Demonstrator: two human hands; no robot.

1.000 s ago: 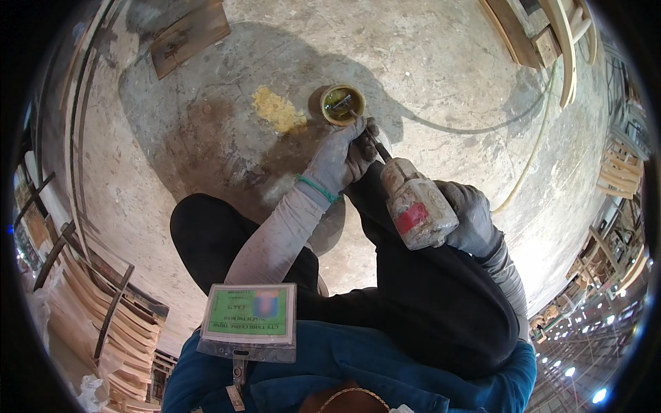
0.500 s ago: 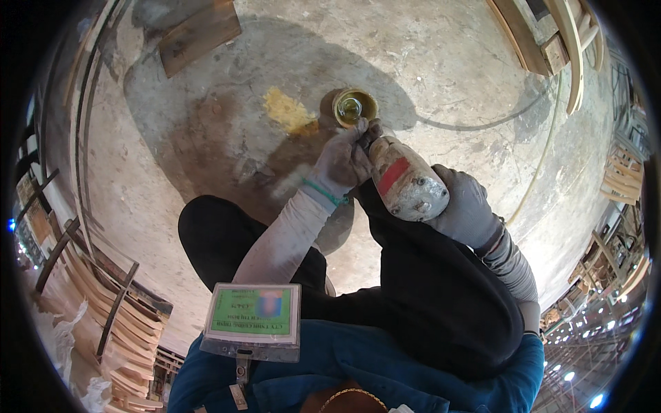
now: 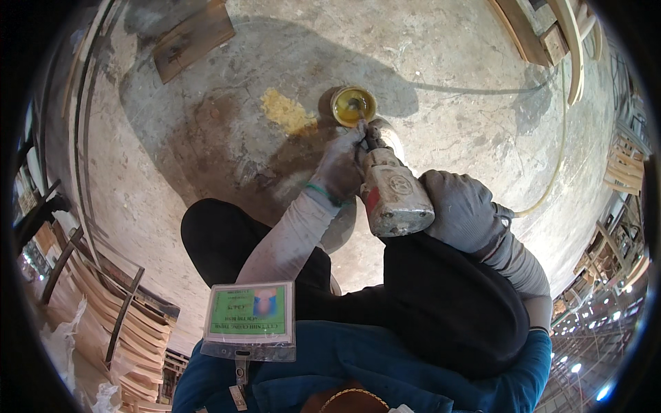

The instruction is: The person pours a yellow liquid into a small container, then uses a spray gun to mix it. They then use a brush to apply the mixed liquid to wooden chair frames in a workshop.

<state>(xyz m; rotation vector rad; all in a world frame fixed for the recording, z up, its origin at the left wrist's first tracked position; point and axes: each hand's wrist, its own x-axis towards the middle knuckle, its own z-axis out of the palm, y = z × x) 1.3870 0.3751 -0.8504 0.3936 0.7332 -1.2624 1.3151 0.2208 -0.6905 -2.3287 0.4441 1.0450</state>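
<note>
Now the power tool (image 3: 401, 197) has turned; its shaft (image 3: 361, 114) dips into the cup (image 3: 374, 102), so I judge stirring continues; right hand (image 3: 458, 210) grips the tool, left hand (image 3: 341, 164) seemingly the shaft.

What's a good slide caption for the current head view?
A gloved right hand holds a worn power tool, its shaft in a small pot of yellow liquid beside the left hand.

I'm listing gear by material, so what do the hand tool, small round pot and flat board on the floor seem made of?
Hand tool: probably metal, its grey-white surface scuffed, with apparent bolt heads. Small round pot: smooth-looking yellowish rim; plastic or metal, I can't tell. Flat board: likely wood, dull brown with darker stains.
</note>
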